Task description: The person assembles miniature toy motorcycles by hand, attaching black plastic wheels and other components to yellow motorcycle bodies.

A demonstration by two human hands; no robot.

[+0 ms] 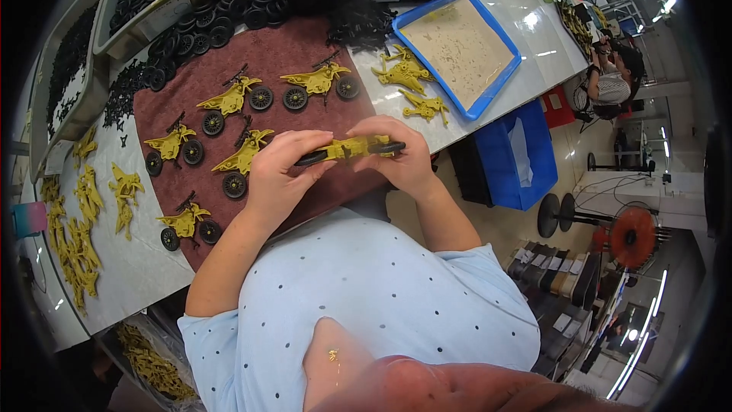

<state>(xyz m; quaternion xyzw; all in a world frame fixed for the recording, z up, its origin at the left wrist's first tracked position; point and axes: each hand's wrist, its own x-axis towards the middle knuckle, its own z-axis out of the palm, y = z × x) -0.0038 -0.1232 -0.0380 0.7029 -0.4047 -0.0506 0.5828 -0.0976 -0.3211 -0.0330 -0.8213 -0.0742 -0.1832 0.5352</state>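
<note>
The left hand (pixel 276 175) and the right hand (pixel 402 162) each have a closed grip on one yellow toy motorbike (pixel 349 148), held level between them just above the brown mat (pixel 305 57) at the near edge of the counter (pixel 145 267). The left fingers pinch the end with a black wheel (pixel 313 158); the right fingers cover the other wheel.

As I judge it, a wheel pressed on crooked could pop off and roll, and since the bike hangs close to the counter's edge, it could drop to the floor. A hard squeeze might also bend the thin yellow frame.

From the left: loose yellow frames (pixel 72 236) lie scattered on the counter, then five finished bikes (pixel 232 98) sit on the mat, near the hands, so a sweeping wrist could knock them. Behind them lies a heap of black wheels (pixel 194 27) and grey bins (pixel 164 0). Further right, more yellow frames (pixel 404 76) rest beside a blue tray (pixel 488 103). A blue bin (pixel 515 156) stands below the counter.
</note>
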